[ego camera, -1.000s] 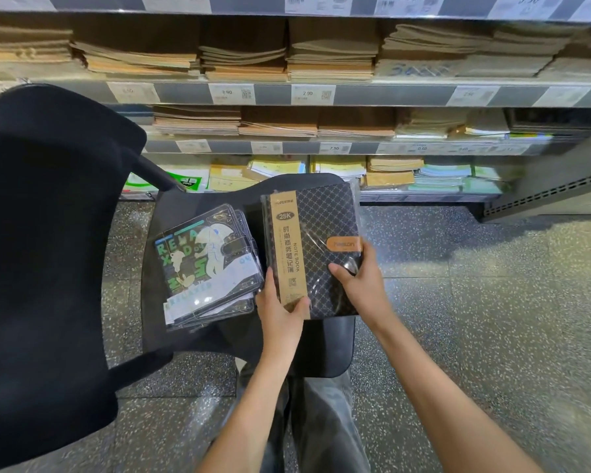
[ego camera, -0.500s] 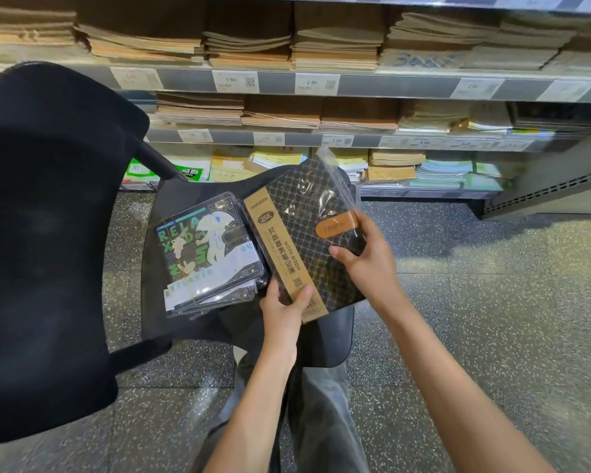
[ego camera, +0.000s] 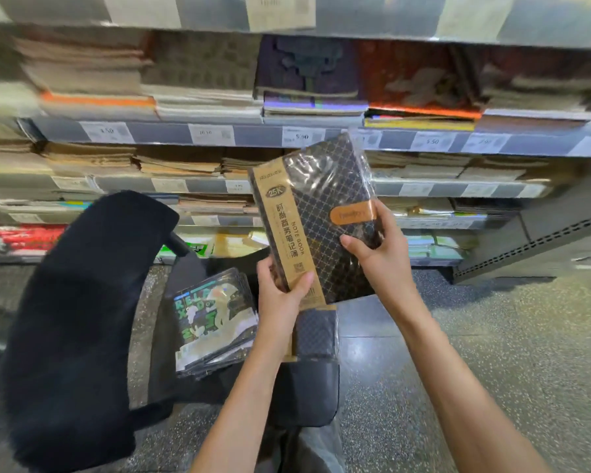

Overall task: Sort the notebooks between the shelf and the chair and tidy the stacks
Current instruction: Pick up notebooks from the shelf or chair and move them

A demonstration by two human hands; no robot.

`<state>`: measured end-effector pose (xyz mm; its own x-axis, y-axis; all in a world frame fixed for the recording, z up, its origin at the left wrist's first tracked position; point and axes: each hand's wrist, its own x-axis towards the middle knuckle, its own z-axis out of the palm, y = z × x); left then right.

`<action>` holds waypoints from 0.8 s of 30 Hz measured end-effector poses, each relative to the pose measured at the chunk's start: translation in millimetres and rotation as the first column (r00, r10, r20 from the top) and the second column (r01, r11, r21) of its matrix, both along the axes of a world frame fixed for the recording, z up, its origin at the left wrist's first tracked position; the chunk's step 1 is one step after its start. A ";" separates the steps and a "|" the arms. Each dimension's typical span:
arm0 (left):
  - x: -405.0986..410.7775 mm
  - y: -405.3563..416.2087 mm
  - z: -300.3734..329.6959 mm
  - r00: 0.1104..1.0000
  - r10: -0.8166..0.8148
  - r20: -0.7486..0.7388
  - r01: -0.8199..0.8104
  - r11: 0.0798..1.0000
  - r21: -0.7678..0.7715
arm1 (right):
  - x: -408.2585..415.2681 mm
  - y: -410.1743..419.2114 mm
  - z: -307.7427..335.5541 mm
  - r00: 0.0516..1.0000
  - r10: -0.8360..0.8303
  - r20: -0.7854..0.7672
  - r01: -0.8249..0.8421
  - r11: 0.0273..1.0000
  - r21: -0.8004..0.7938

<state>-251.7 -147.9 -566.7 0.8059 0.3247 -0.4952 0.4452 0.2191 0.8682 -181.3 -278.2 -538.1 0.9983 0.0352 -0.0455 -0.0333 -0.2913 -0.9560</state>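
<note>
Up off the chair now, raised toward the shelf | black lattice notebook pinched by left hand at lower edge, right hand gripping clasp side | same-pattern notebook and illustrated stack remaining on seat | looks shelf-bound.

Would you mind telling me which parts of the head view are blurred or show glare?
Head view: the shelves and price tags are smeared by motion blur; the held notebook stays fairly sharp, with glare on its plastic wrap; straight shelf edges bow from the wide lens.
</note>
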 end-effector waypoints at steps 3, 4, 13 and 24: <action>18.1 8.7 54.8 0.992 -0.030 0.124 0.021 0.997 0.074 | 12.0 3.3 52.8 0.995 -0.031 0.100 0.029 0.999 0.018; 22.9 12.1 73.2 0.985 -0.043 0.167 0.027 0.995 0.096 | 15.2 4.7 71.5 0.991 -0.036 0.132 0.033 0.999 0.026; 45.1 35.9 238.8 0.872 -0.161 0.463 0.055 0.971 0.233 | 15.8 16.1 238.9 0.925 -0.090 0.369 0.038 0.989 0.146; 74.8 35.1 392.3 0.733 -0.247 0.633 0.029 0.942 0.333 | 24.3 7.7 392.6 0.783 -0.178 0.596 0.089 0.980 0.177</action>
<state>-176.8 -112.8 -174.4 0.9368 0.2187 0.2729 -0.2568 -0.0996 0.9613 -157.0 -270.5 -145.5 0.8128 -0.1398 0.5655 0.5366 -0.1981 -0.8202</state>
